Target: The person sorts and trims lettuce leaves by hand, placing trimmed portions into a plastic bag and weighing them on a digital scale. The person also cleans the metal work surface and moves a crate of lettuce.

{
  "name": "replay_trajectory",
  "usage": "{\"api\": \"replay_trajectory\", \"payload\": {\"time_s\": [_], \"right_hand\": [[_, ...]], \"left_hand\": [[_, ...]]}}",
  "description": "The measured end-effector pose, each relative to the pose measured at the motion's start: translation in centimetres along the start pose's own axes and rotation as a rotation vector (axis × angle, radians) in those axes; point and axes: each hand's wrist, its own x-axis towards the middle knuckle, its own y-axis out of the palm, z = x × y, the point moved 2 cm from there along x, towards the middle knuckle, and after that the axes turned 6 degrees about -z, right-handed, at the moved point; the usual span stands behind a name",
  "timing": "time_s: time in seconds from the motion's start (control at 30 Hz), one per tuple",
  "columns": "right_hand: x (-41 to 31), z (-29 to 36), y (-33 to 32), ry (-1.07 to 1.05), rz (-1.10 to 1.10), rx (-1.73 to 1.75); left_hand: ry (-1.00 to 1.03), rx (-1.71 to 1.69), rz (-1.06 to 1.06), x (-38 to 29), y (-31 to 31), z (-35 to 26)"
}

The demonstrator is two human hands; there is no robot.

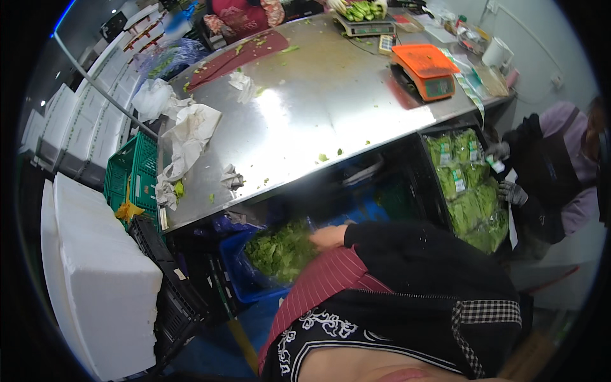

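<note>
My right hand point(329, 237), in a black sleeve, is at the right edge of a blue plastic crate point(230, 274) holding a plastic liner and loose leafy greens point(279, 250). Its fingers are blurred and partly hidden by the greens, so whether they grip any is unclear. My left hand is out of view. Just beyond the crate runs the near edge of a stainless steel table point(305, 129), with leaf scraps and crumpled paper point(193, 131) on it. An orange digital scale point(425, 71) stands at its right end.
A co-worker at right holds a label over a black crate point(432, 191) of bagged greens point(477, 210). Other people stand across the table, one at a scale point(365, 26) with greens. White foam boxes point(105, 281), a green crate point(143, 181) and black crates point(176, 305) are at left.
</note>
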Motion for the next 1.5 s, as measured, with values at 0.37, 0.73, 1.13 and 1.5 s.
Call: {"api": "replay_trajectory", "payload": {"time_s": [0.37, 0.73, 1.13, 1.5], "right_hand": [[0.8, 1.6, -0.2, -0.071, 0.159, -0.092], [1.5, 0.4, -1.2, -0.123, 0.131, -0.044], [2.2, -2.4, 8.1, -0.052, 0.094, 0.170], [15.0, -14.0, 22.7, -0.035, 0.102, 0.222]], "left_hand": [[-0.184, -0.063, -0.083, -1.6, -1.9, 6.4], [-0.294, -0.209, -0.342, -7.2, -0.9, 14.1], [-0.827, -0.557, -0.637, -14.3, 1.4, 10.4], [-1.029, -1.482, -0.599, -5.0, 6.4, 14.5]]}}
